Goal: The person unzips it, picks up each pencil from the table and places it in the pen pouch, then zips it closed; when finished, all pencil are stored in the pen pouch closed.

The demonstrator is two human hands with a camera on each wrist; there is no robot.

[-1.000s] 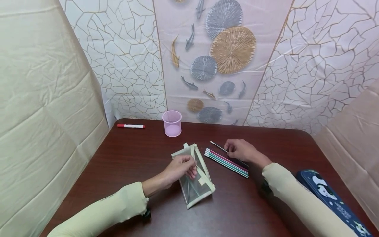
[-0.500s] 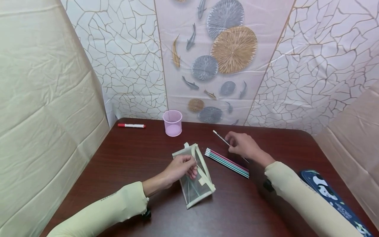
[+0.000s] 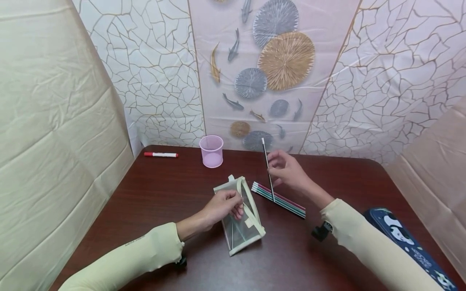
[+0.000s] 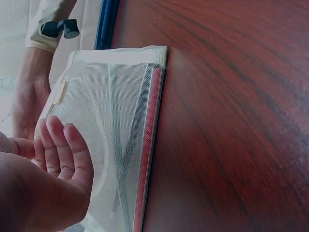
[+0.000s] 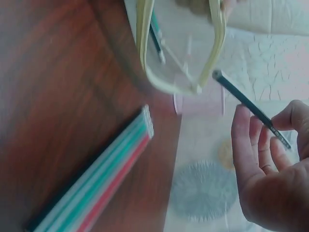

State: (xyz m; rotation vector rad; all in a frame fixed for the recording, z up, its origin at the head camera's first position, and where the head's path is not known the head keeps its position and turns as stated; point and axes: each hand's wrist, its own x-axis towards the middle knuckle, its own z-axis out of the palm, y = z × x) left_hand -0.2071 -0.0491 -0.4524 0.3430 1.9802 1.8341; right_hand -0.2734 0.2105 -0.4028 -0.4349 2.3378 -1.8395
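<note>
My left hand (image 3: 220, 207) pinches the edge of a cream mesh zip pouch (image 3: 238, 238), holding its mouth apart. Through the mesh in the left wrist view show a red pencil (image 4: 148, 130), a green one and dark ones. Between thumb and fingers, my right hand (image 3: 291, 173) holds a black pencil (image 3: 265, 157), tilted steeply with its white end up. Below it on the table lies a row of several pencils (image 3: 287, 206), green, red and dark, side by side. In the right wrist view the pouch opening (image 5: 217, 43) gapes just beyond the held pencil's tip.
A pink mesh pen cup (image 3: 212, 155) stands at the back of the brown table (image 3: 171, 190). To its left lies a red-and-white marker (image 3: 161, 154). A dark blue panda pencil case (image 3: 404, 242) sits along the right side, beside my right forearm.
My right hand has lifted the black pencil from beside the row, moved it left and turned it from lying flat to nearly upright. The left hand and pouch stay nearly still.
</note>
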